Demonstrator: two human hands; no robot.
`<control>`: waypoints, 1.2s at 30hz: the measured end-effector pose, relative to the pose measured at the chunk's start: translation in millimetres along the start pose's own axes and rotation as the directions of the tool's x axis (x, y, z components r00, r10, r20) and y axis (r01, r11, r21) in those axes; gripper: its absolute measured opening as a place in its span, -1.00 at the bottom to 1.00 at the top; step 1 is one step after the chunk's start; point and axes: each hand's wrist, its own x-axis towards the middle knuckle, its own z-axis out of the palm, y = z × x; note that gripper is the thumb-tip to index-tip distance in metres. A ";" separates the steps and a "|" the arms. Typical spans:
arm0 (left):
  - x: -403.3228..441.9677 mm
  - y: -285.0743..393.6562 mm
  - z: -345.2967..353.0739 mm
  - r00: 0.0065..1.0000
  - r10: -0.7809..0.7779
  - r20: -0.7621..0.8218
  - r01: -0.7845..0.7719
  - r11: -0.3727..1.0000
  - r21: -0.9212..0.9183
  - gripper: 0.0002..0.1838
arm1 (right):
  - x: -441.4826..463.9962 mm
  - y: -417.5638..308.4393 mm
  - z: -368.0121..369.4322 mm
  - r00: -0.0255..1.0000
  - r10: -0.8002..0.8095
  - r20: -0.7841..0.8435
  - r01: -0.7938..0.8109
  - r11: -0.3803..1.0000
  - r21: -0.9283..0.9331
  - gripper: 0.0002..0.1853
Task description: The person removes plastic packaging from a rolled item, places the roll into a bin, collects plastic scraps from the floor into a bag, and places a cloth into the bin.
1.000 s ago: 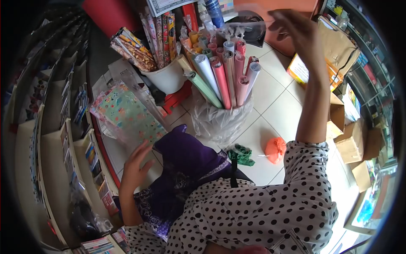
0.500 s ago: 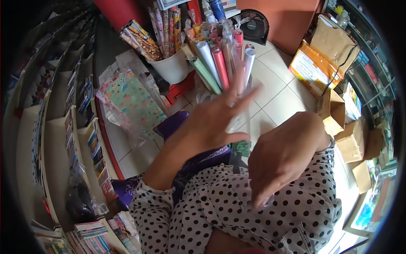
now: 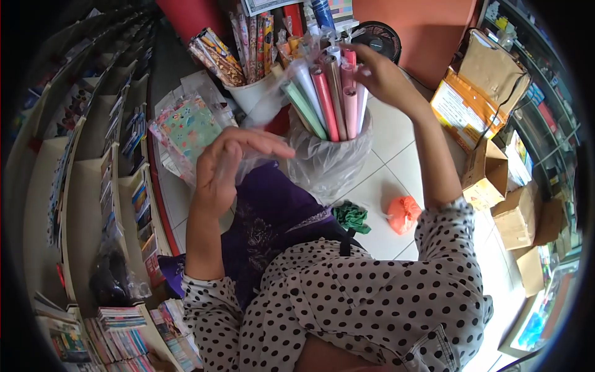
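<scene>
My left hand (image 3: 226,164) is raised above the purple cloth on my lap, its fingers bent to the right. Thin clear plastic (image 3: 251,162) lies between its thumb and fingers, and a hazy stretch of it runs up toward the rolls. My right hand (image 3: 384,77) reaches over from the right, thumb and forefinger apart, at the tops of the pink rolls (image 3: 350,105); whether it touches them is unclear. Red (image 3: 323,102), green (image 3: 304,111) and white rolls stand upright beside these in a bin lined with clear plastic (image 3: 328,164).
A white bucket (image 3: 248,96) of patterned rolls stands behind on the left. Wrapped floral sheets (image 3: 192,127) lie below it. An orange bag (image 3: 403,214) and a crumpled green bag (image 3: 351,217) are on the floor. Cardboard boxes (image 3: 486,170) line the right; shelves (image 3: 83,186) the left.
My left hand has drawn back left from in front of the rolls. My right hand has risen from above my lap to the roll tops. The orange bag has come into view.
</scene>
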 end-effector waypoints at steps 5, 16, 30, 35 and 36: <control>3.3 13.9 21.1 0.976 0.114 0.184 -0.130 0.989 0.073 -0.57 | 86.8 71.2 59.2 0.982 -0.060 -0.177 0.008 0.960 -0.281 -0.44; 43.7 20.4 -16.3 0.986 0.107 -0.124 -0.073 0.965 0.251 -0.51 | 160.0 102.9 -26.1 0.886 0.382 -0.262 -0.173 0.798 0.578 -0.76; 22.0 57.3 -48.5 0.942 0.296 -0.160 -0.336 0.812 -0.476 -0.52 | 72.0 10.7 -2.6 0.945 -0.235 0.227 0.264 0.959 -0.105 -0.39; 23.6 74.9 -38.1 0.950 0.305 0.070 -0.270 0.912 -0.308 -0.57 | 108.1 12.7 61.5 0.928 0.074 0.364 0.114 0.876 -0.468 -0.57; 22.2 76.6 -36.5 0.952 0.296 0.082 -0.265 0.927 -0.266 -0.57 | 116.5 14.9 60.8 0.928 0.164 0.335 0.044 0.843 -0.535 -0.64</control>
